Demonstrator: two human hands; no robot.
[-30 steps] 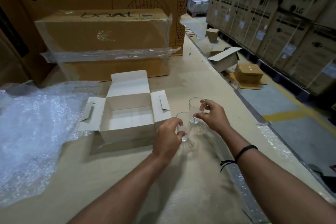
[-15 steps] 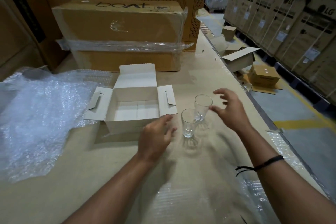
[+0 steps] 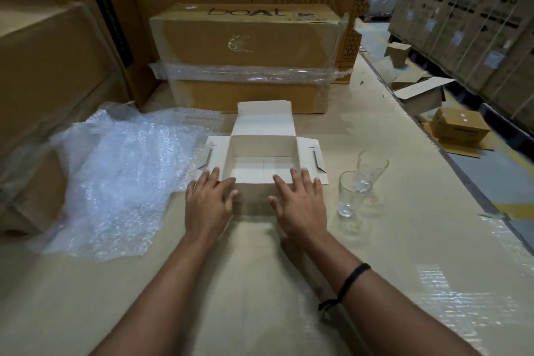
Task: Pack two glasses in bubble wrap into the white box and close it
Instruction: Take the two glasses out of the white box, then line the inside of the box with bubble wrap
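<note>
both hands sit at the near wall of the white box (image 3: 263, 146), which stands in the middle of the cardboard-covered table (image 3: 260, 283) with its lid flap up at the back and its two side flaps folded out flat. the left hand (image 3: 208, 202) lies on the near-left corner and the right hand (image 3: 300, 205) on the near-right corner. on each, the fingers are spread and fairly straight, reaching over the front rim towards the side flaps, with the thumb against the outside of the front wall. neither hand curls round anything; they look to be steadying or squaring the box, probably so it sits straight and open, ready to be filled.

the box holds nothing yet. the near glass (image 3: 351, 196) and the far glass (image 3: 371, 165) stand upright and bare on the table to the right of the box, just beside each other and near the right hand but apart from it. set there, they are out of the way of the box yet within easy reach. the bubble wrap (image 3: 121, 182) lies in a loose crumpled sheet to the left of the box, close to the left hand but not touching it, so wrap and glasses flank the box on opposite sides. judging by this, wrapping has not begun and the task is at its start.
</note>
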